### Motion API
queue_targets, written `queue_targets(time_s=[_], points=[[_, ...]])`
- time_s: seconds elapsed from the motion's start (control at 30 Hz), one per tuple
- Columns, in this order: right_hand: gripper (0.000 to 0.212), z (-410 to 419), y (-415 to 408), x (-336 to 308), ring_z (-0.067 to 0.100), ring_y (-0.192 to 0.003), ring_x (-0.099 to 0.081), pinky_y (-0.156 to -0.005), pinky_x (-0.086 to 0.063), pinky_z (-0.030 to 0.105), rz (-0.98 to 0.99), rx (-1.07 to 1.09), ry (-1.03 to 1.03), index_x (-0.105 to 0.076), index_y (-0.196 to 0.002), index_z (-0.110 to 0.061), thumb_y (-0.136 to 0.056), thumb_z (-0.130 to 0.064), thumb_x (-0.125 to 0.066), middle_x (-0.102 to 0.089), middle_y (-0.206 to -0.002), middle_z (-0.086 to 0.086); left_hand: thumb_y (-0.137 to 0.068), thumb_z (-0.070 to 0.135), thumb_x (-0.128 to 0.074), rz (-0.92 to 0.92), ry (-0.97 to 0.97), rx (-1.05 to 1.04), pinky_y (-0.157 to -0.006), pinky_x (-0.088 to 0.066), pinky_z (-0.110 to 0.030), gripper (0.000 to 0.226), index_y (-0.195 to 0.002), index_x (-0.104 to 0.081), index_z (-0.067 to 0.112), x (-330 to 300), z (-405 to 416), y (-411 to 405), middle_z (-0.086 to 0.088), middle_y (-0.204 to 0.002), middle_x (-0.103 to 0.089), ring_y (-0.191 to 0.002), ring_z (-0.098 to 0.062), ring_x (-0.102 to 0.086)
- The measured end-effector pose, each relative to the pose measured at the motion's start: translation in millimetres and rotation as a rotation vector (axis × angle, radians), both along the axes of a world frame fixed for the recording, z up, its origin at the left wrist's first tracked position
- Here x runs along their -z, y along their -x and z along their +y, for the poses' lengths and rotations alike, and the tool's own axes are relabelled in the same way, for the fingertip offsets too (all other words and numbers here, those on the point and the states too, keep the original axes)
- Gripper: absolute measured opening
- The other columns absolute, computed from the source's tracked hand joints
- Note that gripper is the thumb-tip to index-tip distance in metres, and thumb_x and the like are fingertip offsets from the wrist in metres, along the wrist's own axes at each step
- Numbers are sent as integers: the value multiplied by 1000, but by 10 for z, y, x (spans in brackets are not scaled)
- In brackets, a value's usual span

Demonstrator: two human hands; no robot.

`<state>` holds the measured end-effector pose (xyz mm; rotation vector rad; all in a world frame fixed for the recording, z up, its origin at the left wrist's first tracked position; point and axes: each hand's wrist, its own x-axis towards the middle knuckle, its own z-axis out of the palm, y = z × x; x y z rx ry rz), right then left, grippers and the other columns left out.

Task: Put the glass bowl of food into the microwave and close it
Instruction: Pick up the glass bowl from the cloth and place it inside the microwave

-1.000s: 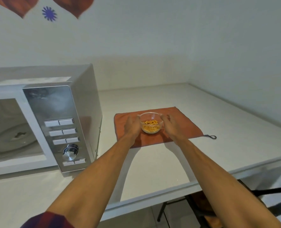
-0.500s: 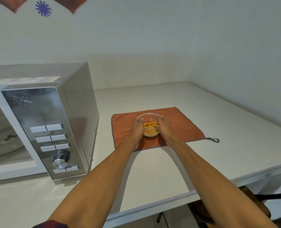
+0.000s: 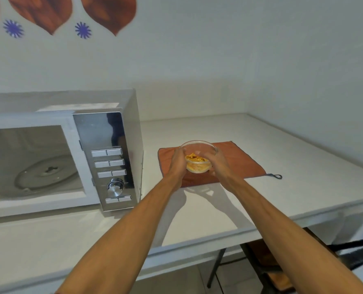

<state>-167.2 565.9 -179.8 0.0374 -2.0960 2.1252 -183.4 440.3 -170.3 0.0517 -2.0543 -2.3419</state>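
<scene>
The glass bowl (image 3: 198,156) of orange food sits over the orange cloth (image 3: 240,164) on the white worktop (image 3: 282,149), clasped on both sides: left hand (image 3: 178,163) and right hand (image 3: 218,164) each close their grip around it. The microwave (image 3: 66,158) stands open, well to the left.

Pale, plain walls (image 3: 240,60) meet in a corner at the right rear. On the upper left wall sit reddish-brown leaf-shaped decorations (image 3: 42,11) with small blue star-like flowers (image 3: 83,30) beneath. A white worktop (image 3: 271,149) fills the corner; under its front edge, dark metal legs (image 3: 215,266) stand on light floor tiles (image 3: 176,283).
</scene>
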Motion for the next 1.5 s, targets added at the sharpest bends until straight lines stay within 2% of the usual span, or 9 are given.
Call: queue_targets(time_s=[0.1,0.2,0.4,0.77,1.0,1.1,1.23,1.37,1.5], points=[[71,-88,-255,-40,13,-100,-64,-83,-54,33,29,-30,-36,-44,-118,-28,-61,-23,-86,-60,-107,-10,-93,27,-34,-6,-20,36,-62,-56,-29,34,-79,-64,27,-59,-149,-227,9,-63,-73,-65,-7,-69],[88,-212,-520,-81,15,-104,-62,-85,-57,37,33,-30,-66,-42,-126,-27,-52,-28,-89,-59,-112,-8,-95,36,-28,-10,-42,139,-78,-59,-35,35,-86,-61,29,-94,-346,-491,3,-78,-74,-79,-14,-69],[97,-519,-1028,-203,11,-101,-61,-68,-56,23,82,-49,-102,-39,-133,-25,-50,-34,-89,-58,-116,-7,-99,40,-27,58,-5,210,-48,-53,-16,36,-86,-59,31,-200,-723,-1015,18,-62,-73,-60,0,-70],[114,-1215,-1761,-233,12,-107,-53,-87,-49,29,87,-40,-245,-29,-141,-28,-45,-51,-86,-47,-127,-4,-100,36,-25,66,61,192,-99,-45,-42,32,-120,-46,24,-210,-1442,-1816,-1,-104,-56,-114,-26,-55],[104,-2016,-1962,-236,1,-95,-50,-68,-36,7,144,-130,-300,-25,-136,-36,-55,-44,-89,-42,-118,-12,-100,39,-29,123,15,55,-67,-58,-26,32,-107,-59,27,-209,-2237,-2085,3,-94,-64,-90,-15,-65],[98,-2363,-1900,-267,11,-106,-47,-65,-37,6,162,-173,-337,-24,-136,-35,-61,-42,-87,-39,-123,-10,-100,38,-25,127,86,-22,-96,-50,-38,40,-125,-53,25,-194,-2575,-2097,-3,-109,-57,-105,-20,-59],[97,-2710,-1734,-258,7,-102,-50,-68,-42,9,166,-225,-314,-26,-135,-35,-61,-39,-89,-44,-120,-10,-99,35,-25,150,151,-88,-86,-51,-33,38,-116,-54,17,-199,-2947,-2053,-7,-112,-60,-102,-20,-58],[97,-3002,-1516,-292,-4,-96,-53,-61,-43,1,159,-309,-267,-28,-128,-38,-55,-38,-91,-49,-108,-21,-94,33,-27,129,180,-166,-108,-37,-48,32,-99,-54,16,-241,-3247,-1958,-15,-123,-59,-119,-30,-52],[99,-3254,-1278,-308,-6,-95,-51,-61,-40,-2,161,-365,-262,-24,-131,-32,-57,-36,-91,-48,-108,-22,-97,37,-25,132,217,-231,-102,-44,-42,41,-115,-56,17,-277,-3488,-1773,-10,-120,-62,-115,-26,-56]])
